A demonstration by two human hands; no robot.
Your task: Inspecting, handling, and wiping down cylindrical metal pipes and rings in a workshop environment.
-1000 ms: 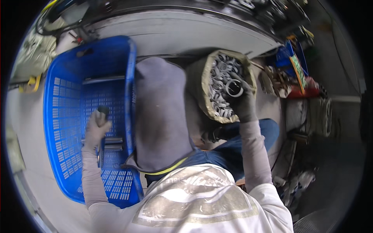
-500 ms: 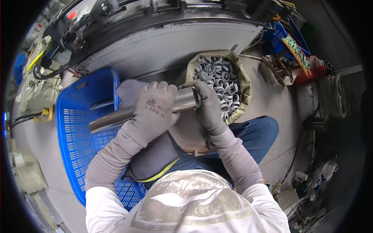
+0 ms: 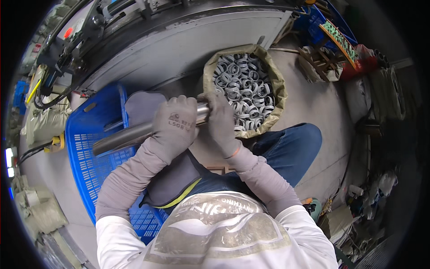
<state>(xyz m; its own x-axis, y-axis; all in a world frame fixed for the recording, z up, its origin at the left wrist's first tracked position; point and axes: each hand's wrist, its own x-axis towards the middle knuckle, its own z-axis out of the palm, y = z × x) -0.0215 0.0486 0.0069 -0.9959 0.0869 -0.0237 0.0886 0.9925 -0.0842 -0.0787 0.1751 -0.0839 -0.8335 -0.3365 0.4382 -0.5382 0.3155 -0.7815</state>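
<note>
The grey-gloved left hand (image 3: 175, 125) is closed around a shiny round metal tube (image 3: 123, 138), which slants from over the blue perforated plastic basket (image 3: 85, 168) at left toward the far right. The grey-gloved right hand (image 3: 221, 125) curls over the tube's right end; whether it holds anything else is hidden. Just beyond, to the right, an open tan sack (image 3: 280, 92) holds many grey round rings (image 3: 245, 92).

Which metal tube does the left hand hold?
The tube slanting over the blue basket, with the left hand wrapped around it; another tube lies untouched inside the basket.
</note>
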